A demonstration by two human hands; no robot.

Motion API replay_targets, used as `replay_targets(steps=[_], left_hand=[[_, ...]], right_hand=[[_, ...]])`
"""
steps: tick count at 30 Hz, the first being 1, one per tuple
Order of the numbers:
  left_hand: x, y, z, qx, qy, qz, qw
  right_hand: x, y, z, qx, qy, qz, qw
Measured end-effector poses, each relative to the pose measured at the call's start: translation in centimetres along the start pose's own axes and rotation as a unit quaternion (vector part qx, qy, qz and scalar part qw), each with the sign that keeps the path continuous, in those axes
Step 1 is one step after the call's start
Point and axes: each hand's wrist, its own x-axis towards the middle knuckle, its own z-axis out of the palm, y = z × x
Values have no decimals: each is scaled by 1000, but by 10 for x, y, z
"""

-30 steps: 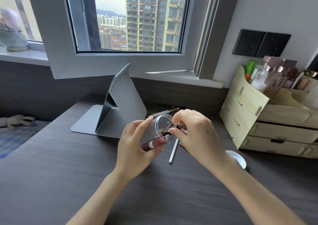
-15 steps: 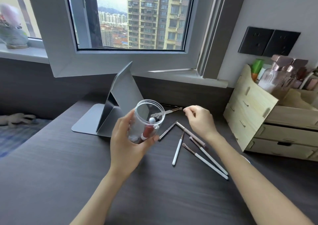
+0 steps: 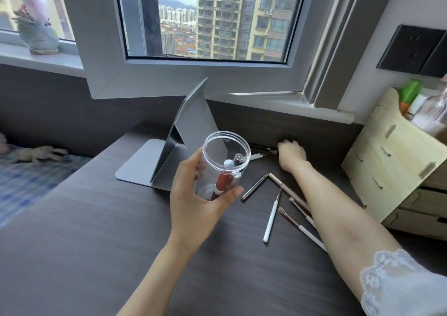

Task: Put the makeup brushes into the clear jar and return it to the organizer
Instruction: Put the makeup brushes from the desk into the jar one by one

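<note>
Holding the clear jar [image 3: 223, 164] above the dark surface [image 3: 96, 231], left hand [image 3: 196, 203] wrapped around its lower wall, mouth tilted up, a red tube [image 3: 221, 182] inside. Reaching past the jar, right hand [image 3: 291, 156] at a brush [image 3: 262, 155] lying near the back wall; grip state cannot be told. Lying right of the jar: five makeup brushes [image 3: 272, 215]. Standing further right: wooden organizer [image 3: 391, 160].

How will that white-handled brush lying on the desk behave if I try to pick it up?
The white-handled brush looks thin and straight, so probably stiff and very light. Its round handle on the smooth desk may roll when nudged. Lying flat, it likely needs a fingertip pinch.
</note>
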Motion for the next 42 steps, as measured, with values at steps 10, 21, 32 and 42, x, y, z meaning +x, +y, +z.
replay_targets(steps=[10, 21, 32, 42], left_hand=[[1, -3, 6, 13, -17, 32, 999], [-5, -5, 8, 63, -41, 88, 993], [-19, -5, 12, 160, -130, 198, 958], [-16, -6, 9, 70, -74, 110, 989]], right_hand=[[-15, 27, 7, -5, 51, 43, 998], [-213, 43, -123, 409, 261, -118, 867], [-246, -11, -104, 409, 198, -167, 875], [-169, 18, -51, 351, 135, 48, 925]])
